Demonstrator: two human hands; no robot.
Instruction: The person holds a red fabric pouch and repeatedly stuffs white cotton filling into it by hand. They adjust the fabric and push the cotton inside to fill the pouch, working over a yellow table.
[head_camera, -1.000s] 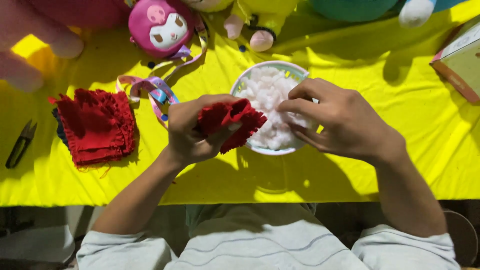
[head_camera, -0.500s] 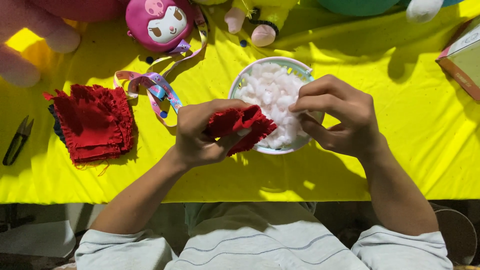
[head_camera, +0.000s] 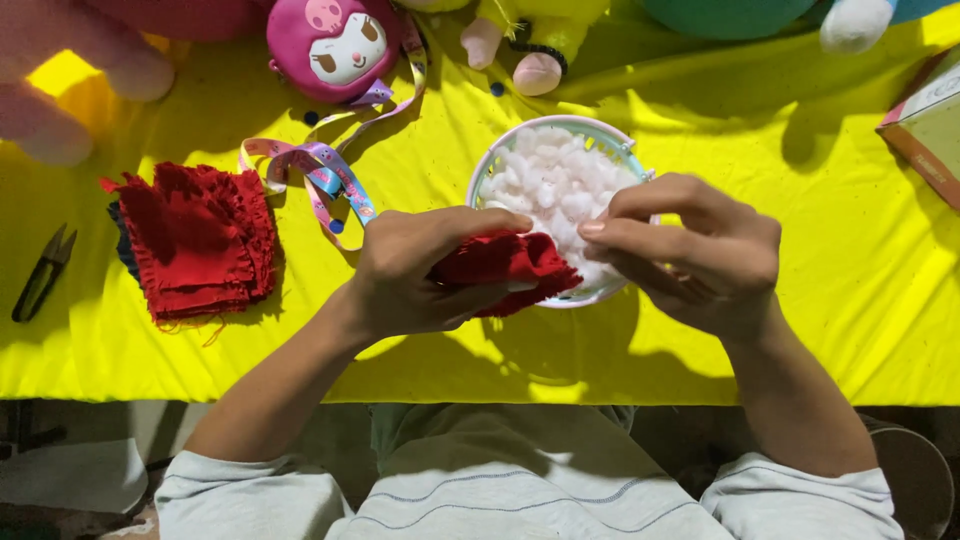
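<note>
My left hand (head_camera: 420, 270) grips a small folded red fabric piece (head_camera: 505, 268) just in front of a round white basket (head_camera: 600, 128) filled with white stuffing (head_camera: 560, 180). My right hand (head_camera: 700, 250) hovers over the basket's near right side. Its thumb and fingers are pinched together at the fabric's right edge, on what looks like a small tuft of the stuffing. Both forearms reach in from the bottom, over the yellow tablecloth (head_camera: 820, 300).
A stack of red fabric pieces (head_camera: 195, 240) lies at the left, with black thread snips (head_camera: 40, 275) beyond it. A patterned ribbon (head_camera: 320, 170) trails from a pink plush doll head (head_camera: 335, 45). More plush toys line the far edge. A box (head_camera: 930, 130) sits at the right.
My right hand has drawn its pinched fingers from over the stuffing toward the red fabric. My left hand has kept its grip and turned the fabric slightly.
</note>
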